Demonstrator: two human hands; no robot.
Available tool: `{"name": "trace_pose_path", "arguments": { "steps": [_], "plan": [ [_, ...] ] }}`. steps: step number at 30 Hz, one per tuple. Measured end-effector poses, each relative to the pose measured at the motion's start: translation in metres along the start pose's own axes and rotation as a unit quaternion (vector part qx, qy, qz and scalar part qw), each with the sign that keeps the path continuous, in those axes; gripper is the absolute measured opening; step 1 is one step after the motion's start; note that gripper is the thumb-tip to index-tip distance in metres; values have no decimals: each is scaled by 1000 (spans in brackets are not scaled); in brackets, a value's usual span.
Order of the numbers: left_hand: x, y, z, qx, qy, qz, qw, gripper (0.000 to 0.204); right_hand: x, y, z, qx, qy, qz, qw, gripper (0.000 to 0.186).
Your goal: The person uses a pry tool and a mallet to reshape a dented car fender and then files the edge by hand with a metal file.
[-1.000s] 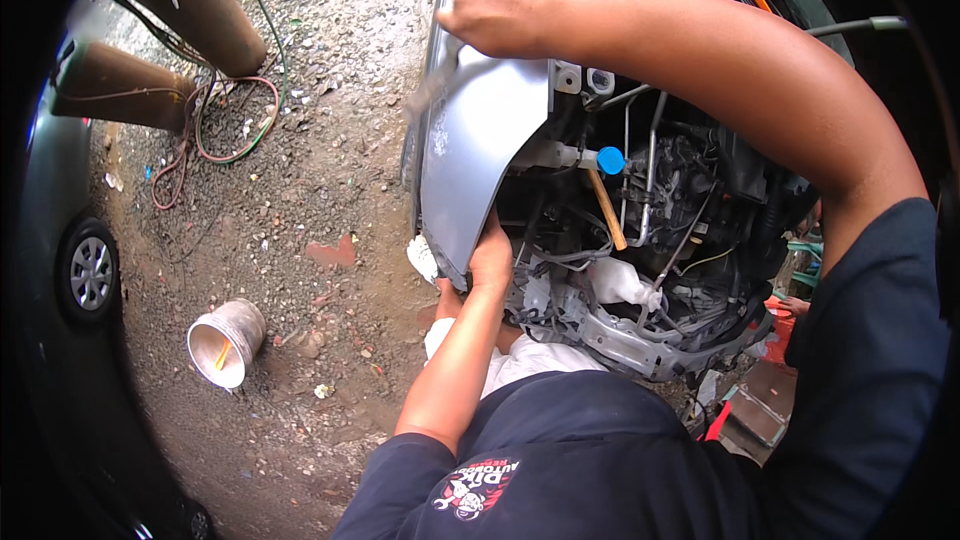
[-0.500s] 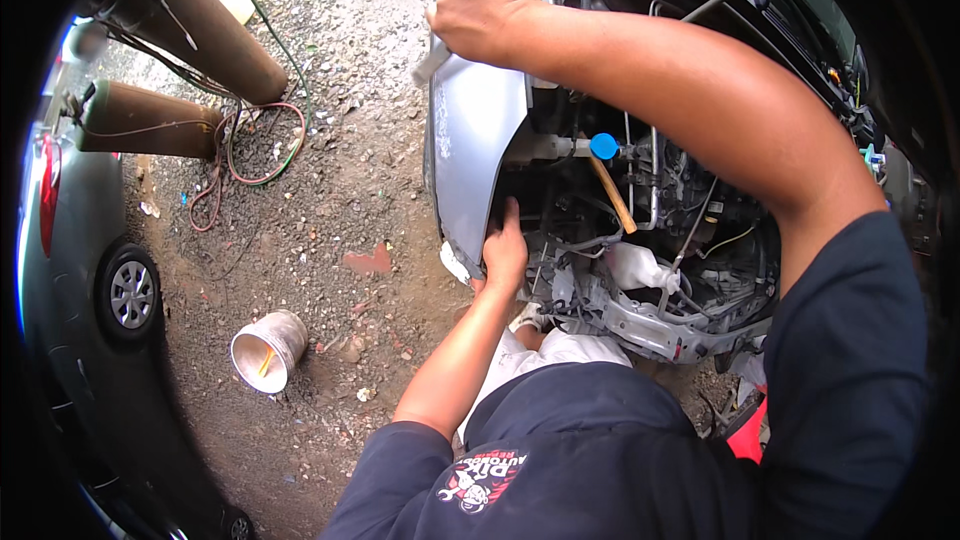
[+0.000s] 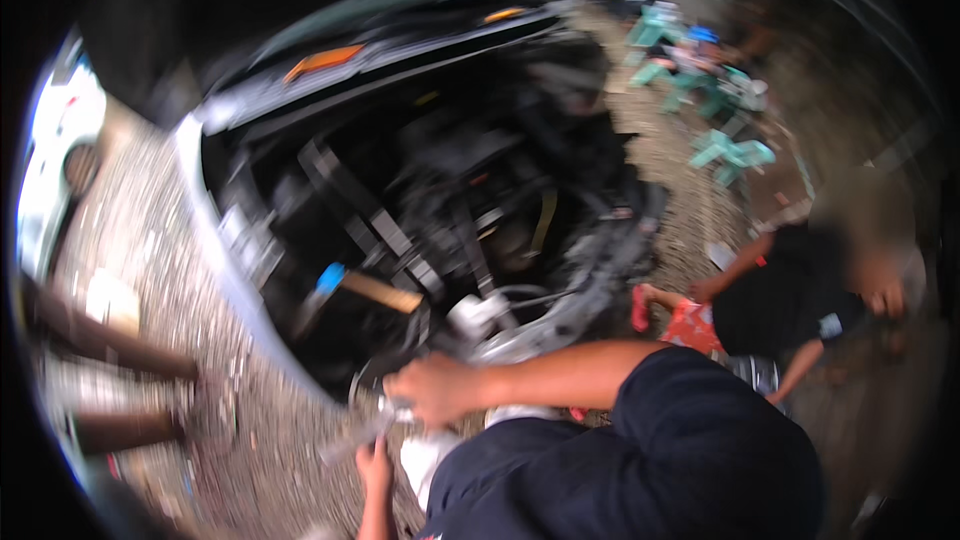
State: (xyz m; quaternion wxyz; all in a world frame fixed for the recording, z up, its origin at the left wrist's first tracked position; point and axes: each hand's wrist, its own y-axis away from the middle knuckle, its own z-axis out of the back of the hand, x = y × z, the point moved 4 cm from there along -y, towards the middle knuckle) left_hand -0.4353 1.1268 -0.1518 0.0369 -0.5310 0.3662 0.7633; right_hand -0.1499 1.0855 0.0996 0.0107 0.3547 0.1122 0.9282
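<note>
The picture is smeared by motion. My right hand [image 3: 432, 390] is closed on a long, flat grey bar [image 3: 350, 442], low over the front corner of a car with its engine bay open. Just below it, my left hand [image 3: 375, 465] is up against the bar with a finger or thumb raised; whether it grips the bar cannot be told. Inside the engine bay, a wooden handle [image 3: 380, 292] lies next to a blue cap [image 3: 330, 278]. A white plastic container [image 3: 477, 315] sits close to the front of the bay. The silver fender [image 3: 245, 285] runs along the left side.
To the right, a person [image 3: 790, 290] in a dark shirt and red patterned shorts is close by. Several green stools [image 3: 730, 152] stand farther back. Two brown cylinders stand on the gravel at left, one the upper cylinder [image 3: 110, 340]. A light-coloured car [image 3: 55, 170] is at far left.
My view has swung right, bringing the person and stools in. My right hand has come down with the bar from the fender to beside my left hand, which has left the fender's edge.
</note>
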Motion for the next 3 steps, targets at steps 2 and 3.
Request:
{"name": "trace_pose_path", "arguments": {
  "steps": [2, 3],
  "plan": [
    [37, 26, 3, 7, 67, 31, 997, 21, -52, 84, -5, -5, -29, -26, 999, 32],
    [13, 4, -19, 37, 50, 4, 998, 21, -65, 117, -6, 2, -29, -58, 998, 33]
  ]
}}
